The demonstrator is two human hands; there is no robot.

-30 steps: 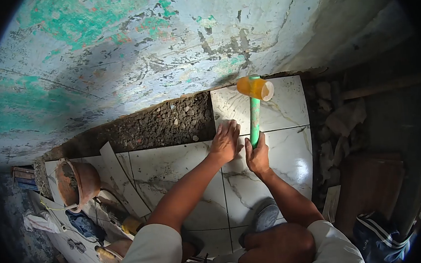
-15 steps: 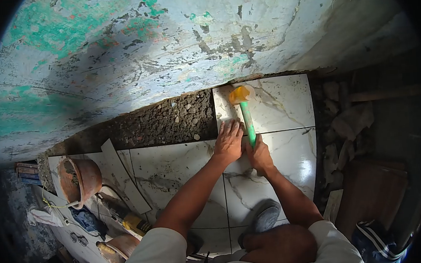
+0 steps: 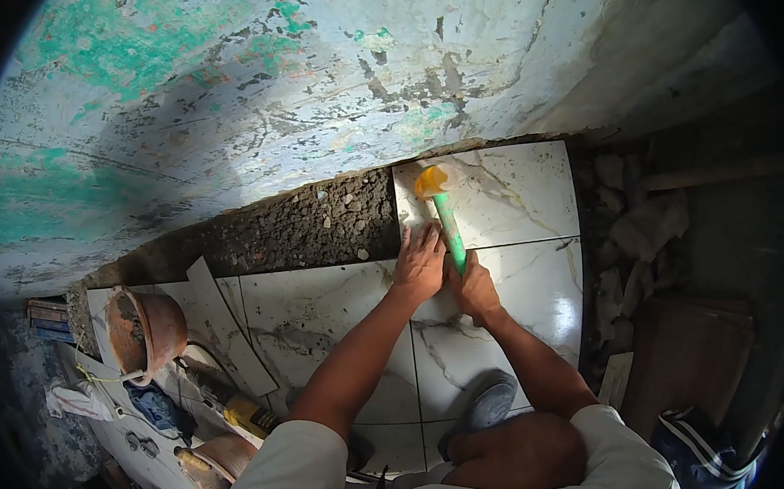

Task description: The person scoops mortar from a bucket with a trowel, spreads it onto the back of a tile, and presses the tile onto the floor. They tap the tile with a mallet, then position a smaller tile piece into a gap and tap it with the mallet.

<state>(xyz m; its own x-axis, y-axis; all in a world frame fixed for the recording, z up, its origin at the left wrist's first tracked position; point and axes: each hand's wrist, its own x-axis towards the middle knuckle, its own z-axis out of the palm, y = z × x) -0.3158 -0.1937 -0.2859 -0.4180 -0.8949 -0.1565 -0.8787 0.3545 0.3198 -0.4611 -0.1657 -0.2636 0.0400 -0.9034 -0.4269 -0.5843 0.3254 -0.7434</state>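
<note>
My right hand (image 3: 475, 289) is wrapped round the green handle of a mallet (image 3: 448, 227) with a yellow head. The mallet's head is over the left part of a white marbled tile (image 3: 520, 190) beside the wall. Fingers spread, my left hand (image 3: 421, 265) lies flat at that tile's lower left corner, across the joint with the tiles below. To the left of the tile, a strip of rough grey mortar bed (image 3: 318, 222) with small stones runs along the wall.
A mortar-stained bucket (image 3: 163, 329) and a narrow cut tile strip (image 3: 230, 328) are on the left. A second bucket (image 3: 230, 460) sits near my left sleeve. Broken rubble (image 3: 650, 226) and brown boards (image 3: 690, 342) lie right. The peeling painted wall (image 3: 264, 99) rises ahead.
The mallet's head has shifted slightly left over the tile, its handle now tilting more. My left hand stays at the tile's corner, and the whole view has moved slightly.
</note>
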